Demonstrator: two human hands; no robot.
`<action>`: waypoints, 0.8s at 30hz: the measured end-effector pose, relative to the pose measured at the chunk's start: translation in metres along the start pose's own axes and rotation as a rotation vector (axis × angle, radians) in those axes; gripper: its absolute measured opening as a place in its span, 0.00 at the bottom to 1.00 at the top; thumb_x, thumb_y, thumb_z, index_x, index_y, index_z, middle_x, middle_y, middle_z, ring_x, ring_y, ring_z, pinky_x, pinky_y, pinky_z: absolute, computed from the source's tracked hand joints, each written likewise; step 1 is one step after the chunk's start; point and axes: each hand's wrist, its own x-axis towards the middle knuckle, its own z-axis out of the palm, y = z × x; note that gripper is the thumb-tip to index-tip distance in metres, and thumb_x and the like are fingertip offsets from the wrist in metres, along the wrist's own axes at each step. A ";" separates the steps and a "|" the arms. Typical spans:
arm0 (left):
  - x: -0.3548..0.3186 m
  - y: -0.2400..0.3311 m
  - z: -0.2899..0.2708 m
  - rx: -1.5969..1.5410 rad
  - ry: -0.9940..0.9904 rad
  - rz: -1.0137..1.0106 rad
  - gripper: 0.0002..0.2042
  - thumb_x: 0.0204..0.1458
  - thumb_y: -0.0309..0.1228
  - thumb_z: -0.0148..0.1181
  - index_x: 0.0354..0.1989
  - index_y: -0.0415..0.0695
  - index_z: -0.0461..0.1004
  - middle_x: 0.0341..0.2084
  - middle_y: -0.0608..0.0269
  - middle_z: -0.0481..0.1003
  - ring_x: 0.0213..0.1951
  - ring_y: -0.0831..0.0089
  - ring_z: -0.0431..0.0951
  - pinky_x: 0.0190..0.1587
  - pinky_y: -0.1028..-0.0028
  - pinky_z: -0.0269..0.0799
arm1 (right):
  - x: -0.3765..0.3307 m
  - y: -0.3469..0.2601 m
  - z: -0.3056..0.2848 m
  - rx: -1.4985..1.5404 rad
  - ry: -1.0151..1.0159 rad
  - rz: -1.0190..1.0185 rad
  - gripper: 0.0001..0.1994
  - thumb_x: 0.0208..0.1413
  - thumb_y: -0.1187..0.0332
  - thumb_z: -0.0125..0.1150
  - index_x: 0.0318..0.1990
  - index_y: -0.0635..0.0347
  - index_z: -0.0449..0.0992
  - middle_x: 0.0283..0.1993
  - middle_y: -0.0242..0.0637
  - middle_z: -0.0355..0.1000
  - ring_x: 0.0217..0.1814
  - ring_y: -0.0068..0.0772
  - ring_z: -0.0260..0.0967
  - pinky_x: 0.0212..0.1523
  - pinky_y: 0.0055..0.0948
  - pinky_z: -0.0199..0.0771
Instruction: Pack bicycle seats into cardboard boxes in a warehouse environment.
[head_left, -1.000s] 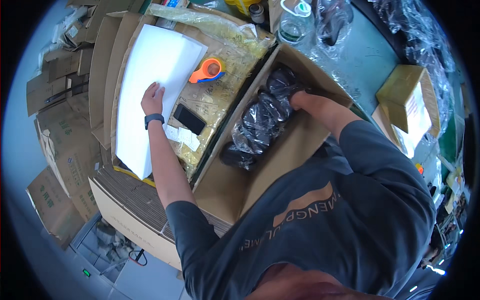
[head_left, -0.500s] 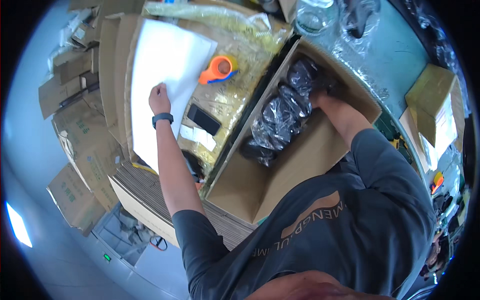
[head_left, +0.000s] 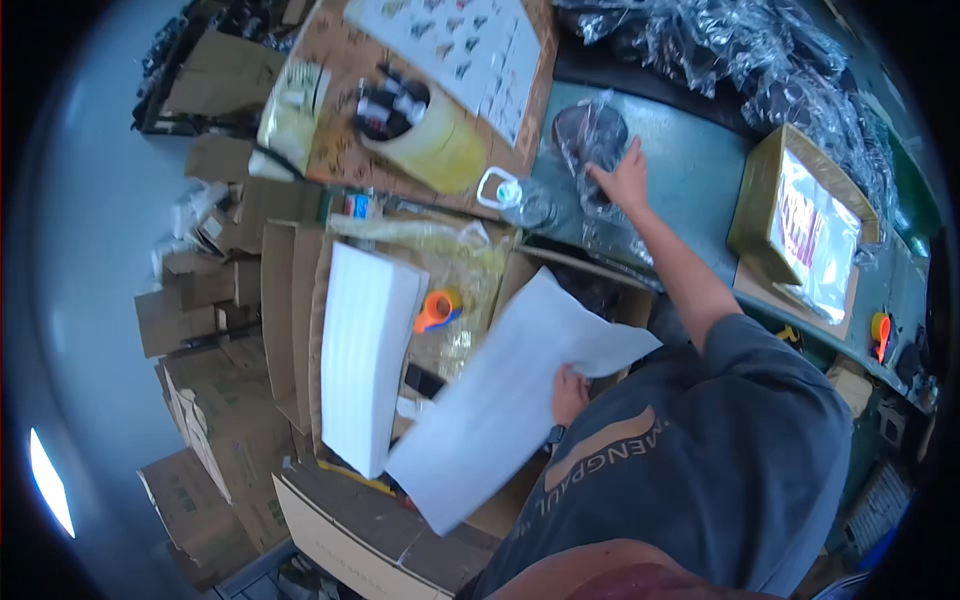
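My left hand [head_left: 570, 393], with a dark wristband, closes on the near edge of a thin white foam sheet [head_left: 490, 390]. The sheet slants across an open cardboard box [head_left: 513, 283] and hides much of it. Dark plastic-wrapped items [head_left: 590, 287] show inside the box's far end. Farther off, my right hand [head_left: 624, 180] reaches over the green tabletop, thumb and fingers apart. It is at the near side of a dark rounded item in a clear plastic bag [head_left: 588, 133], seemingly touching the plastic.
A stack of white foam sheets [head_left: 365, 355], an orange tape dispenser [head_left: 437, 312] and a phone [head_left: 424, 381] lie left of the box. Beyond stand a yellowish cylinder container [head_left: 430, 150] and a clear bottle [head_left: 532, 207]. A yellow-brown box [head_left: 755, 215] sits right, near heaped clear plastic [head_left: 720, 45].
My left hand has lifted a foam sheet off the stack and drawn it right, over the box. My right hand has left the box and moved to the bagged item on the tabletop.
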 end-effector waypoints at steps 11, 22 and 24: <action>0.148 0.138 -0.013 -0.435 0.119 -0.266 0.16 0.66 0.38 0.65 0.56 0.41 0.78 0.53 0.54 0.81 0.55 0.62 0.82 0.59 0.63 0.75 | 0.062 0.049 -0.013 0.817 -1.096 0.711 0.26 0.57 0.61 0.73 0.59 0.64 0.73 0.47 0.48 0.80 0.46 0.43 0.81 0.43 0.41 0.84; 0.110 0.275 0.020 -1.904 -0.249 -0.244 0.34 0.59 0.55 0.66 0.66 0.43 0.71 0.55 0.58 0.78 0.58 0.61 0.78 0.67 0.57 0.73 | 0.326 0.139 -0.226 0.351 -0.868 -0.385 0.28 0.50 0.71 0.72 0.61 0.62 0.77 0.58 0.55 0.79 0.60 0.56 0.78 0.60 0.49 0.78; 0.084 0.257 0.024 -1.821 -0.128 -0.530 0.34 0.59 0.54 0.66 0.66 0.42 0.71 0.55 0.55 0.79 0.57 0.61 0.78 0.65 0.57 0.73 | 0.413 0.174 -0.197 -0.143 -0.262 -0.516 0.47 0.44 0.74 0.75 0.75 0.65 0.60 0.72 0.56 0.67 0.75 0.62 0.65 0.73 0.52 0.67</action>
